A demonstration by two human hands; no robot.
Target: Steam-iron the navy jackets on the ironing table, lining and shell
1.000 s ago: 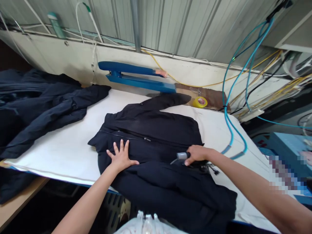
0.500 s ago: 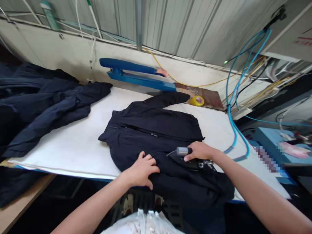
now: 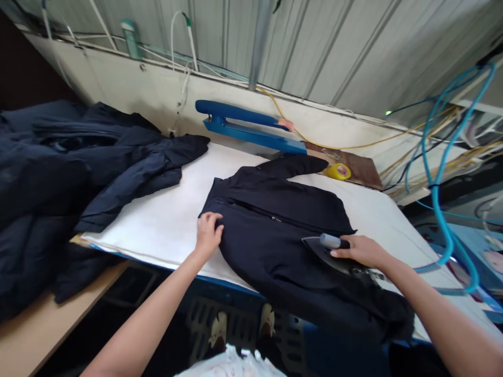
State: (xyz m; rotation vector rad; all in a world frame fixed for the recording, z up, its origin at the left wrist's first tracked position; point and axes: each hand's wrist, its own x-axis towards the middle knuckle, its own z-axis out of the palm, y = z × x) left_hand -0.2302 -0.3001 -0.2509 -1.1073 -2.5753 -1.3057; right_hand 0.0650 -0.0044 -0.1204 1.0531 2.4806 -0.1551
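Note:
A dark navy jacket (image 3: 275, 230) lies spread on the white padded ironing table (image 3: 168, 220), its zip running across the chest. My left hand (image 3: 208, 233) pinches the jacket's left edge near the collar, fingers closed on the cloth. My right hand (image 3: 359, 250) grips the handle of a black steam iron (image 3: 328, 251), whose sole rests flat on the jacket's right side. A coiled blue hose (image 3: 440, 209) runs from the iron's end up to the wall.
A heap of dark jackets (image 3: 58, 173) covers the left end of the table and the wooden bench. A blue sleeve arm (image 3: 247, 125) and a yellow tape roll (image 3: 340, 171) sit at the back. Yellow and blue cables (image 3: 428, 136) hang at right. My feet show below the table edge.
My left hand went from lying flat on the jacket to gripping its left edge near the collar. The iron slid slightly on the cloth. The view swung left.

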